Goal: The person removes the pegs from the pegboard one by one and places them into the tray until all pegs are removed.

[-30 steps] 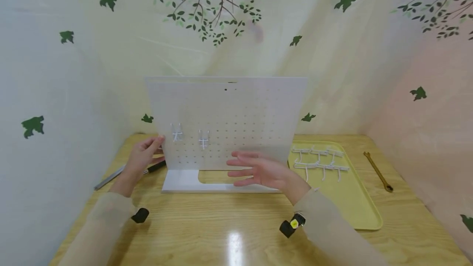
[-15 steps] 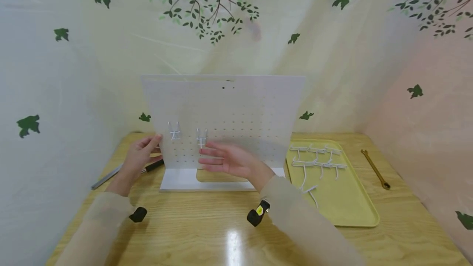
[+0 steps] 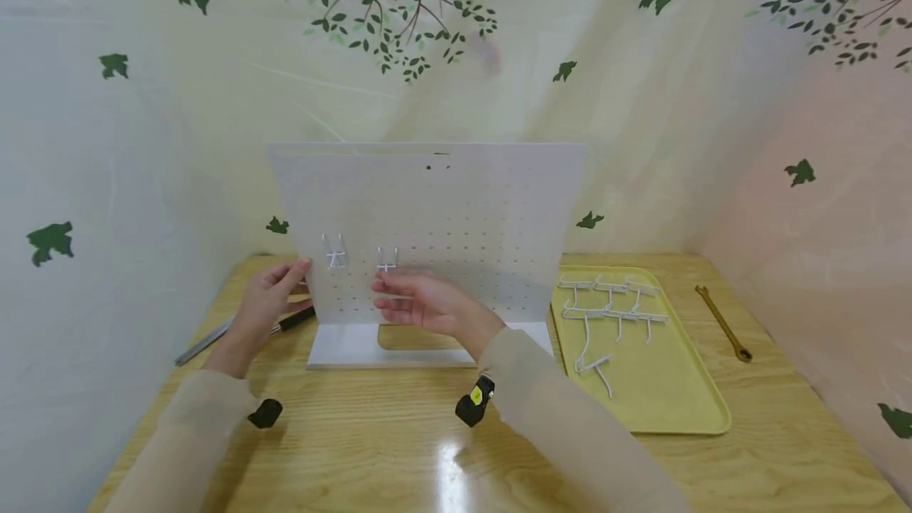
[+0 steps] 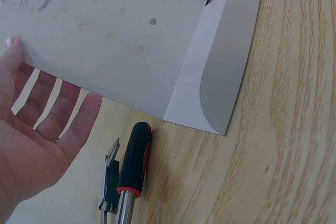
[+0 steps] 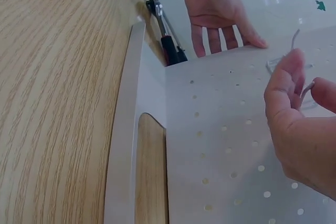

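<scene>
A white pegboard (image 3: 427,196) stands upright on its base. My left hand (image 3: 271,303) grips its left edge, thumb on the front and fingers behind, as the left wrist view shows. Two white wire hooks are on the board: an outer hook (image 3: 335,253) near the left edge and an inner hook (image 3: 387,260) to its right. My right hand (image 3: 431,303) is at the inner hook and hides its lower part. In the right wrist view its fingers bend loosely about that hook's prong (image 5: 305,94), with a gap between index fingertip and thumb.
On the right a yellow tray (image 3: 663,386) bears several white wire hooks (image 3: 620,315). A brass-coloured wrench (image 3: 723,324) lies beyond it. Behind my left hand lie a black-handled tool (image 4: 137,153) with red trim and another metal tool (image 4: 110,177) beside it.
My right hand has moved left across the front of the board to the inner hook, its fingers bending more. My left hand has stayed on the board's edge. The head view has shifted slightly.
</scene>
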`<state>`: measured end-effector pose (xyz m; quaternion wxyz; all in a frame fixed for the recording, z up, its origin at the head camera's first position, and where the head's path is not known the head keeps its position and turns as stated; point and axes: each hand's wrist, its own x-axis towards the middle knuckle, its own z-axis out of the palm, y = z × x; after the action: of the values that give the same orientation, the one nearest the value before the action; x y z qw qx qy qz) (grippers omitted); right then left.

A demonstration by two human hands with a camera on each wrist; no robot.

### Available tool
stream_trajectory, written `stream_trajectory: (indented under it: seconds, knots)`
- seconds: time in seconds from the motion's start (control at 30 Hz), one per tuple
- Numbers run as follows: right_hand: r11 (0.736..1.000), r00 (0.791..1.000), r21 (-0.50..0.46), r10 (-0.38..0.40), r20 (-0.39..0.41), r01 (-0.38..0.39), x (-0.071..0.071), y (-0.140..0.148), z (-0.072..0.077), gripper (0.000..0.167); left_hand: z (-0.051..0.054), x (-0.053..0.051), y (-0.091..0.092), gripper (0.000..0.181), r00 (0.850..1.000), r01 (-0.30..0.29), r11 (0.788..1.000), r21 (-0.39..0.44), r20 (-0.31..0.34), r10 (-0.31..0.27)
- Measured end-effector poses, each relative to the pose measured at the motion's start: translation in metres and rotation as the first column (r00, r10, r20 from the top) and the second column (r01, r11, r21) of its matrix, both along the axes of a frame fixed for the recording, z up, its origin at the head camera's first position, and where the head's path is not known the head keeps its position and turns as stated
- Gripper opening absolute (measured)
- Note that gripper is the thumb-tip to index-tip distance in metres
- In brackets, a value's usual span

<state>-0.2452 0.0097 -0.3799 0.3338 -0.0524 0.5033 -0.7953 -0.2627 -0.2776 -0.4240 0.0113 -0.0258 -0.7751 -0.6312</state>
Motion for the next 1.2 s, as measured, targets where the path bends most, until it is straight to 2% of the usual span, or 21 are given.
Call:
stream_trajectory:
  seconds: [0.2,0.4,0.63,0.87,1.03,1.2]
  knots:
    - [1.0,1.0,0.013,-0.027,-0.004,0.027,-0.002,0.0,-0.002,0.042,0.002,0.001,0.001,0.052,1.0,0.001,1.0,0.02,0.004,-0.001]
    - [0.999,0.999,0.015,-0.034,-0.012,0.035,-0.005,0.0,-0.002,0.042,0.002,-0.002,0.001,0.044,1.0,-0.011,1.0,0.026,0.008,0.01]
    - [0.999,0.999,0.012,-0.035,-0.011,0.035,-0.004,0.0,-0.002,0.041,0.0,-0.003,-0.001,0.052,1.0,0.001,1.0,0.002,-0.001,-0.001]
    - [0.999,0.999,0.028,-0.029,-0.018,0.03,-0.002,0.0,-0.002,0.042,-0.002,0.0,-0.002,0.049,1.0,-0.001,1.0,-0.006,0.012,0.001]
    - [0.998,0.999,0.06,-0.017,-0.05,0.02,-0.002,0.002,-0.001,0.042,-0.001,0.0,-0.001,0.052,1.0,-0.006,1.0,-0.009,0.006,0.006]
    - [0.993,0.989,0.115,0.048,-0.141,-0.032,0.0,0.01,0.007,0.045,-0.003,-0.002,-0.002,0.057,1.0,-0.012,1.0,-0.017,0.02,0.013]
